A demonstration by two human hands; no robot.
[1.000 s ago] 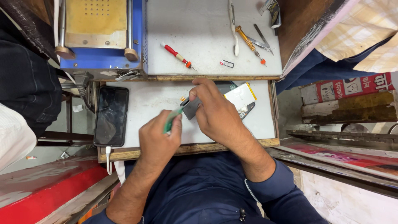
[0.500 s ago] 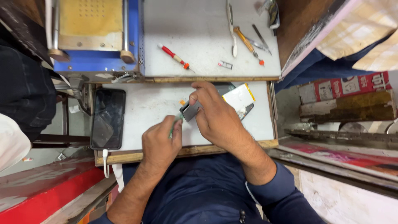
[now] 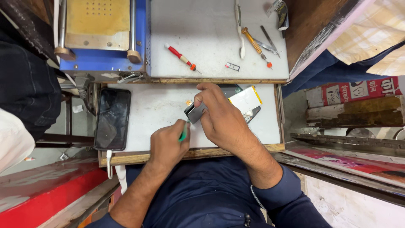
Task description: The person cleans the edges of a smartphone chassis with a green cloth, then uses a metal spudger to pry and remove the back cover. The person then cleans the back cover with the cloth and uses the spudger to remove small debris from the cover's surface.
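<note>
Your right hand point(image 3: 219, 116) pinching small dark part point(image 3: 195, 112) mid-worktop, left hand point(image 3: 168, 145) gripping green tool point(image 3: 184, 134). Tip slips, could gouge part or finger.

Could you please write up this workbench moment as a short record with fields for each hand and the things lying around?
Left hand: left hand grips a green tool, tip at the phone part.
Right hand: right hand holds a small dark phone part above the white mat.
Under right hand: white battery with yellow edge.
Left of mat: black phone, cable plugged in.
Upper shelf: red screwdriver, orange screwdriver, tweezers, blue machine.
</note>
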